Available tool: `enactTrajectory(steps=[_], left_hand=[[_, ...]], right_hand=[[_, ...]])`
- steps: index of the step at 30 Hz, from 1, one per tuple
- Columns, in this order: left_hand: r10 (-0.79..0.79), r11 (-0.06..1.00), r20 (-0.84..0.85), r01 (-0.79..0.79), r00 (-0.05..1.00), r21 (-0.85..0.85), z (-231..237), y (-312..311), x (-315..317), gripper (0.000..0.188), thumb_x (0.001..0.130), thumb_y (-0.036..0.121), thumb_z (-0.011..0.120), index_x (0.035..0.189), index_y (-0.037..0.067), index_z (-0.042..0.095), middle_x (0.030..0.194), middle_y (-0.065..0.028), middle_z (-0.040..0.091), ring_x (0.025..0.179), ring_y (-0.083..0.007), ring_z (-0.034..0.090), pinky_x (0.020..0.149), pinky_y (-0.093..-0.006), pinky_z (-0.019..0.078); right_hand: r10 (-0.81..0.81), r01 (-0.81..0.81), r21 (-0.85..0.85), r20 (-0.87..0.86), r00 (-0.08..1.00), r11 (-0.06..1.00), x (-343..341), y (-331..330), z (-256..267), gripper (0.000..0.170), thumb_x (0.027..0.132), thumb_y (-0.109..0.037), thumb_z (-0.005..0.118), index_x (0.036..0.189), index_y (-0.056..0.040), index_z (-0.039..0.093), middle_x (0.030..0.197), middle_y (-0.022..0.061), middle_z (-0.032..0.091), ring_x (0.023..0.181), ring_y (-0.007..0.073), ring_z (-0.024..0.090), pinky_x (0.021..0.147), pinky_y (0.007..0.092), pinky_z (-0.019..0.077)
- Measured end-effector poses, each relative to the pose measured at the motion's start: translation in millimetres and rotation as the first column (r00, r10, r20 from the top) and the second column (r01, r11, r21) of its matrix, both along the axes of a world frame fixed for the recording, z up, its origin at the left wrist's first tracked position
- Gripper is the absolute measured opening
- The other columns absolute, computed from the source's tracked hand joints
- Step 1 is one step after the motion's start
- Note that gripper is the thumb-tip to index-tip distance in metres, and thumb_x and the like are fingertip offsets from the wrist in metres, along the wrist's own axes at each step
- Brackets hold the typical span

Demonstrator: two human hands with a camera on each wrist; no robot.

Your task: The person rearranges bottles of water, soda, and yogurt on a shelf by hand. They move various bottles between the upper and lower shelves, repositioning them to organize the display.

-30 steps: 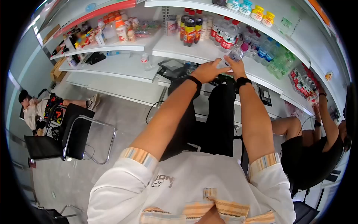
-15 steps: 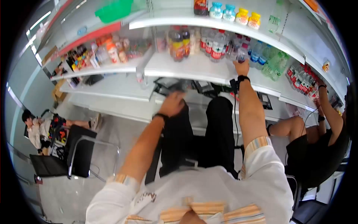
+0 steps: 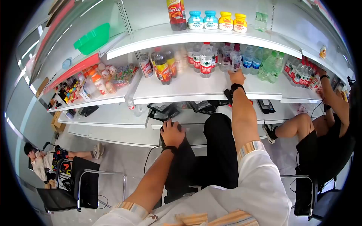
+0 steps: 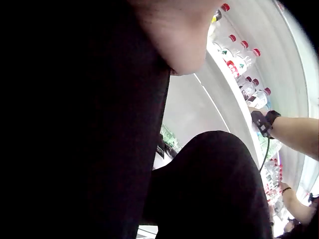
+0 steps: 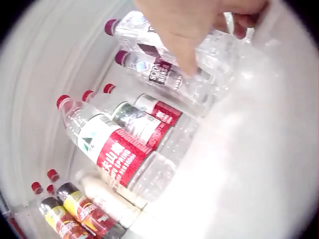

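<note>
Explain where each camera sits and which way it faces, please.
Head: worn on the head, facing forward and down at the shelves; left hand, right hand, both forearms and legs show.
Left wrist: worn there, facing past the legs toward the shelves; part of the left hand and the right forearm show.
Right wrist: worn there, facing along the shelf at bottles; part of the right hand shows.
Shared: head and right wrist both show the right hand at a purple-capped bottle, and a red-capped water bottle.
</note>
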State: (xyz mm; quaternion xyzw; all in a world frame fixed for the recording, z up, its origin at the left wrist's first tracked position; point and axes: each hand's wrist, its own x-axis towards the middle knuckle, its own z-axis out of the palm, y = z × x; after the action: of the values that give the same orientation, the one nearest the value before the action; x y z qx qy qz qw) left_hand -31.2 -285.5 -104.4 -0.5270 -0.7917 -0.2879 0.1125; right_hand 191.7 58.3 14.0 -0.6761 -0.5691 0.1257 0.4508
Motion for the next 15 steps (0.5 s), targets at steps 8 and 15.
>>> enactTrajectory(steps=[8, 15], left_hand=[[0.039, 0.998, -0.068, -0.042, 0.997, -0.042, 0, 9, 11, 0.034, 0.075, 0.036, 0.068, 0.099, 0.012, 0.069, 0.127, -0.0103, 0.057, 0.127, -0.0364, 0.043, 0.097, -0.0560, 0.0372], [0.001, 1.000, -0.099, -0.002, 0.995, -0.016, 0, 12, 18, 0.033, 0.077, 0.036, 0.066, 0.097, 0.011, 0.069, 0.126, -0.0109, 0.057, 0.125, -0.0375, 0.045, 0.096, -0.0558, 0.0374]], right_hand=[[0.067, -0.065, 0.076, -0.023, 0.997, 0.995, 8, 5, -8, 0.071, 0.069, -0.044, 0.081, 0.120, -0.0025, 0.053, 0.114, 0.0237, 0.062, 0.109, 0.0414, 0.059, 0.093, 0.0461, 0.0491], [0.080, -0.070, 0.198, -0.045, 0.996, 0.978, 9, 15, -23, 0.074, 0.068, -0.039, 0.082, 0.122, 0.0013, 0.050, 0.120, 0.0279, 0.057, 0.109, 0.0448, 0.057, 0.094, 0.0470, 0.0482]])
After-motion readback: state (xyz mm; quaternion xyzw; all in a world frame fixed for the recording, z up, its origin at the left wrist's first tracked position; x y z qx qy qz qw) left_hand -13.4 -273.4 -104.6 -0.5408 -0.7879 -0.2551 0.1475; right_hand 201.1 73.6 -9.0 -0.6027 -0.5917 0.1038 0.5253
